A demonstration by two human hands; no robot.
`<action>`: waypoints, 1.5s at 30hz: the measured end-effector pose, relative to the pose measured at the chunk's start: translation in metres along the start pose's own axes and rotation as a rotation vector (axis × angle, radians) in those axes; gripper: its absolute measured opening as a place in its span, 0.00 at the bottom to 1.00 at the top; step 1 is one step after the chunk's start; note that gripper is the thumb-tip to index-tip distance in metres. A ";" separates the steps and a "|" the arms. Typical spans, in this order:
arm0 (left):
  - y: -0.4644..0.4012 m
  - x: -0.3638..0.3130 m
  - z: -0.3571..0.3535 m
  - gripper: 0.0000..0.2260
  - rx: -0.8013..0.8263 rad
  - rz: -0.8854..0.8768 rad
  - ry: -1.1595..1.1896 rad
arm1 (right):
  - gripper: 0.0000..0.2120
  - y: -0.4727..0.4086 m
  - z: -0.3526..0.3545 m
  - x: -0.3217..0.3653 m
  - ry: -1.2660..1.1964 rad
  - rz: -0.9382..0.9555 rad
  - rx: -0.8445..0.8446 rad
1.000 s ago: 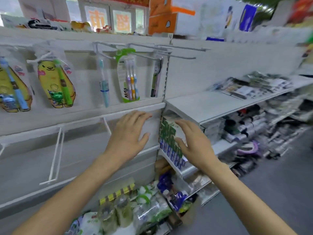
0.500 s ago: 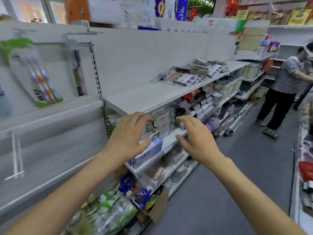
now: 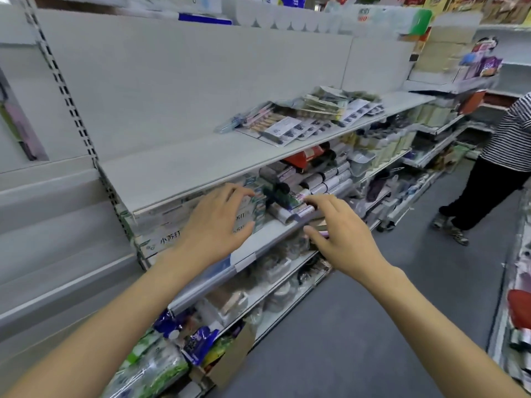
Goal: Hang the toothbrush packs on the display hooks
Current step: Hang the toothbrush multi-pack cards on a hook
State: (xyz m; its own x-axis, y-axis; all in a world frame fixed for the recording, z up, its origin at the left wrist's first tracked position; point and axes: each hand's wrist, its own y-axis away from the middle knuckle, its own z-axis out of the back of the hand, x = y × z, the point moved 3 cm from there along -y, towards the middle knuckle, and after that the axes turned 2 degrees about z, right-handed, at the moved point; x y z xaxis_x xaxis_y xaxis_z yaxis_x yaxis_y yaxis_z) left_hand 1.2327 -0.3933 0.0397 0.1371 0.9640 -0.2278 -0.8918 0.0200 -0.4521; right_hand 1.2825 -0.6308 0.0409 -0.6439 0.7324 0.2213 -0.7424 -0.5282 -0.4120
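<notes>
Toothbrush packs lie heaped on the grey upper shelf, so both empty, loosely spread hands, left hand and right hand, probably must reach up and grasp one.

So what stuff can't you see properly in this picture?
- Head view: the packs lying on the upper shelf are blurred by motion, so their contents are unclear.
- The boxes on the shelf below are partly covered by the left hand.
- A hanging pack is cut off by the left edge.
- The goods on the bottom shelves are blurred.
- The person in the striped top is cut off by the right edge.
- The right hand holds nothing.
</notes>
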 end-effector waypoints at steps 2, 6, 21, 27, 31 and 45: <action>-0.017 -0.001 -0.011 0.22 -0.004 0.006 -0.015 | 0.25 -0.013 -0.005 -0.018 -0.013 0.001 0.005; -0.057 0.008 -0.034 0.22 0.013 0.023 -0.025 | 0.25 -0.047 -0.021 -0.050 -0.049 0.020 0.017; -0.276 0.075 -0.076 0.25 -0.020 0.083 -0.101 | 0.26 -0.246 -0.063 -0.164 -0.059 0.065 -0.007; -0.326 0.101 -0.106 0.28 0.135 0.197 -0.140 | 0.25 -0.314 -0.069 -0.214 -0.067 0.040 -0.114; -0.351 0.113 -0.126 0.28 0.253 0.295 -0.156 | 0.25 -0.360 -0.067 -0.261 -0.037 0.044 -0.267; -0.403 0.102 -0.172 0.52 0.465 0.897 -0.263 | 0.24 -0.443 -0.092 -0.371 0.051 0.232 -0.263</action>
State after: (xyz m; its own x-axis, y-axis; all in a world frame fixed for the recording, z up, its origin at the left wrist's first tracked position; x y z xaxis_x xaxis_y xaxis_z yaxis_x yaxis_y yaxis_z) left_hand 1.6803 -0.3490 0.0504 -0.7059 0.7019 -0.0952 -0.7057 -0.6853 0.1795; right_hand 1.8677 -0.6291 0.0604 -0.7749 0.6298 0.0535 -0.5001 -0.5592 -0.6612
